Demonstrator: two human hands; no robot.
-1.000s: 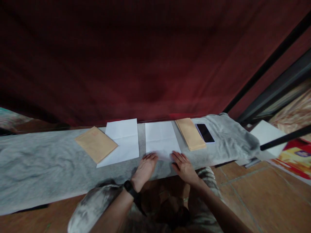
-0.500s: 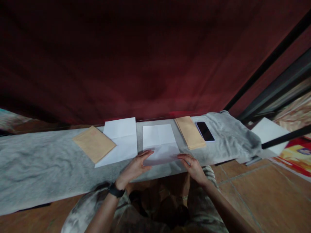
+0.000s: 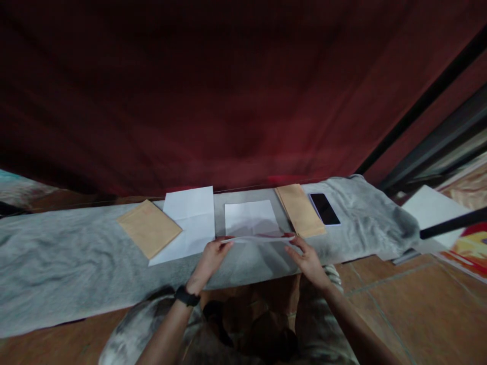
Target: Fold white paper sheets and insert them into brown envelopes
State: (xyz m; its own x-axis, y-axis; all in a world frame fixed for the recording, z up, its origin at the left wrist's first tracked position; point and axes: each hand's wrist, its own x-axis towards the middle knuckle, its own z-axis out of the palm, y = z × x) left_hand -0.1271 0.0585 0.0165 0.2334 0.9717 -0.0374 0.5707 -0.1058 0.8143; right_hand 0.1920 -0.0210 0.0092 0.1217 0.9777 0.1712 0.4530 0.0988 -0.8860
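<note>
A creased white sheet of paper (image 3: 251, 217) lies in front of me, its near part lifted and bent up off the grey cloth. My left hand (image 3: 214, 256) pinches the left end of the raised edge, a dark watch band on that wrist. At the right end, my right hand (image 3: 304, 258) has the same edge between thumb and fingers. To the left a second white sheet (image 3: 194, 215) lies flat, partly covered by a brown envelope (image 3: 149, 229). Right of the paper rest several stacked brown envelopes (image 3: 302, 210).
A phone (image 3: 324, 209) lies beside the envelope stack. Grey cloth (image 3: 76, 258) covers the narrow bench, wrinkled at both ends. Behind it hangs a dark red curtain (image 3: 228, 101). A black bar (image 3: 452, 223) and a white sheet (image 3: 431, 210) are at the far right, above the tiled floor.
Both hands have raised the sheet's near edge and moved it slightly away from me, so the near part now stands bent up. The envelopes and phone rest as before.
</note>
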